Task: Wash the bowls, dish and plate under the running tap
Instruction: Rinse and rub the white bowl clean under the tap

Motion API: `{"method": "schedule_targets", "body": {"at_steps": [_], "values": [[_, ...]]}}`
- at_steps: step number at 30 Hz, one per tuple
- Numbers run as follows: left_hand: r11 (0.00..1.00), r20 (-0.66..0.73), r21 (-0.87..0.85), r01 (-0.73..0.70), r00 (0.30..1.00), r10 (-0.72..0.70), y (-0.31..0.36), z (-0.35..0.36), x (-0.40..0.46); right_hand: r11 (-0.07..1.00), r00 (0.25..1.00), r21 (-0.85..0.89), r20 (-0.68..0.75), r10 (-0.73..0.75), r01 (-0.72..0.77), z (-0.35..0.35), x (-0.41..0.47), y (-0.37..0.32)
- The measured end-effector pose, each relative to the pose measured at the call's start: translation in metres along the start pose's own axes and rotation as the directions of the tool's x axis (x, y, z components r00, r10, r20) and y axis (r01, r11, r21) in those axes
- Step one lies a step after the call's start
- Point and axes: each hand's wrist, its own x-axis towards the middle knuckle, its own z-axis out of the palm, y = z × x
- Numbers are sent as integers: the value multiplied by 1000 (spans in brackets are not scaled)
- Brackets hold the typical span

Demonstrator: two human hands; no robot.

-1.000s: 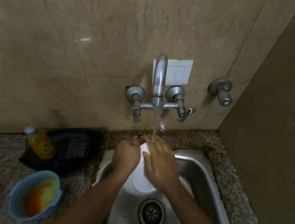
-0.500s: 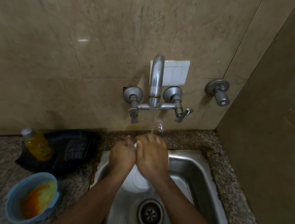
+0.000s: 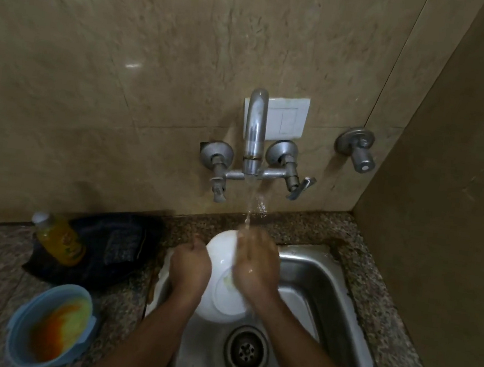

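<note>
Beige tiled walls (image 3: 122,107), speckled counter (image 3: 372,306)

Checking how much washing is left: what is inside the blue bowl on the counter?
The blue bowl holds orange and yellowish food smears across its inside. Its near wall hides part of the bottom, so anything there cannot be seen.

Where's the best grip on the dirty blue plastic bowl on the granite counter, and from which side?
Pinch the blue plastic bowl at its right rim, thumb outside, fingers just inside. It sits upright and open, orange residue fills the middle, and that edge lies nearest the steel sink, probably an easy reach.
</note>
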Motion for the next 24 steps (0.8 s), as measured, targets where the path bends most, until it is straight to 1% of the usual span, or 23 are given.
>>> {"method": "schedule_targets", "body": {"at_steps": [1,2,3,4,5,6,7,8,9,10,11,12,14,15,16,17,18,19,20,21,22,23,24], "values": [[1000,7,-6,6,1000,-6,0,2,1,996,996,-32,11,-88,88,4,-2,5],[1000,16,-9,-3,1000,3,1,4,1,997,997,73,71,-13,8,1,4,8],[1000,29,-10,-8,1000,8,2,4,1,979,987,160,115,112,-130,-2,13,12],[1000,29,-29,0,1000,1,1,3,-1,930,958,253,171,229,-268,-7,20,15],[997,22,-74,16,1000,-15,-1,2,-1,899,934,266,179,310,-349,-11,25,18],[992,14,-117,51,999,-49,-3,0,2,905,931,239,185,314,-353,-15,25,12],[982,25,-152,115,993,-113,-6,0,6,939,945,174,195,262,-296,-17,23,6],[952,32,-232,199,980,-196,-6,-3,9,979,974,108,167,154,-173,-15,16,4],[930,21,-263,256,965,-260,-10,-3,13,998,989,42,139,46,-53,-14,10,3],[918,36,-276,284,958,-285,-13,-2,14,999,991,29,136,17,-22,-12,8,9],[920,64,-276,279,960,-272,-14,0,12,998,987,43,155,47,-54,-11,12,17],[911,75,-306,276,961,-266,-16,1,11,976,971,131,187,147,-173,-14,17,20],[899,107,-343,273,962,-251,-24,2,12,864,899,270,235,369,-425,-21,27,24],[917,98,-317,243,970,-223,-25,1,14,854,892,275,237,386,-442,-25,31,24],[952,83,-252,173,984,-157,-23,-2,14,862,900,277,236,367,-424,-28,35,23],[987,55,-150,66,997,-58,-20,-5,13,878,912,273,230,339,-394,-31,37,20],[995,30,-44,-89,995,90,-13,-8,12,893,920,257,232,315,-370,-35,40,17],[967,38,43,-251,968,250,-4,-12,8,912,924,217,247,293,-348,-37,44,15],[915,103,105,-389,920,379,7,-13,3,936,928,166,266,262,-311,-39,48,11],[860,193,167,-481,872,450,18,-11,-3,955,932,112,276,236,-275,-40,51,7],[804,270,239,-544,833,483,27,-7,-5,965,936,88,278,213,-246,-40,55,4],[767,309,305,-564,821,480,34,-2,-4,968,939,93,282,198,-232,-40,58,2],[760,301,342,-553,830,469,38,2,-3,970,945,110,274,179,-216,-40,59,-1]]}}
